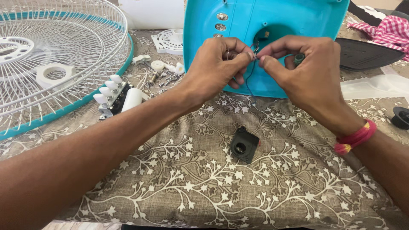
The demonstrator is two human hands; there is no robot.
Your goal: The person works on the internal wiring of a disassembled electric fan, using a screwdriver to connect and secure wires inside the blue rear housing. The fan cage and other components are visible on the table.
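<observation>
A turquoise plastic fan housing (204, 30) stands upright at the far middle of the patterned cloth. In front of its round opening, my left hand (215, 64) and my right hand (304, 70) meet fingertip to fingertip, both pinching thin dark wires (252, 64) that come out of the housing. My right hand also holds a small dark green round part (299, 58) between its fingers. A red thread band circles my right wrist. A small black square part with a round hole (244, 145) lies on the cloth below my hands.
A white wire fan guard with a turquoise rim (55, 64) lies at the left. Beside it sit a white push-button switch block (114, 94), small white parts and screws (164, 70). A black fan blade (366, 53), a red checked cloth (390, 30) and a black knob (401, 117) are on the right.
</observation>
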